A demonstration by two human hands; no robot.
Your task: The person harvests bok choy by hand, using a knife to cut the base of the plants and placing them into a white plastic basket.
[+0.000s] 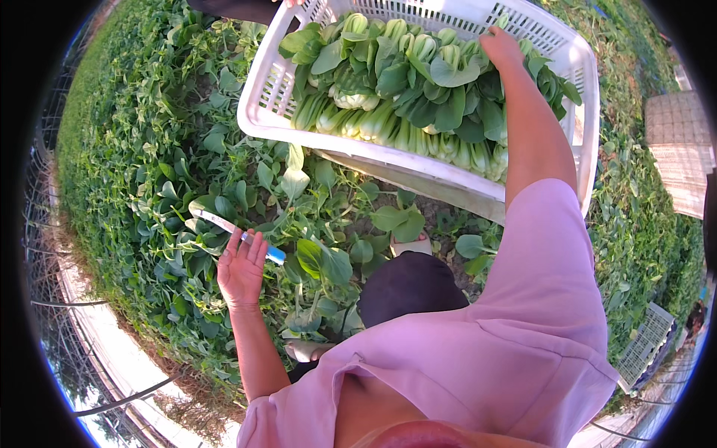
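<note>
My left hand is palm up over the low green plants, with a knife held across its fingers. The knife's pale blade points up and left, and its blue handle end sticks out to the right. A white slatted plastic crate stands before me, holding rows of bok choy. Some heads lie with pale stems towards me, others with stem ends towards the far wall. My right hand reaches to the crate's far right, its fingers around a bok choy head; part of the head is hidden.
Leafy plants grow close around my feet and on both sides. Another person's hand touches the crate's far left rim. A pale grid-patterned container and a grey-green crate stand to the right. Wire mesh borders the left.
</note>
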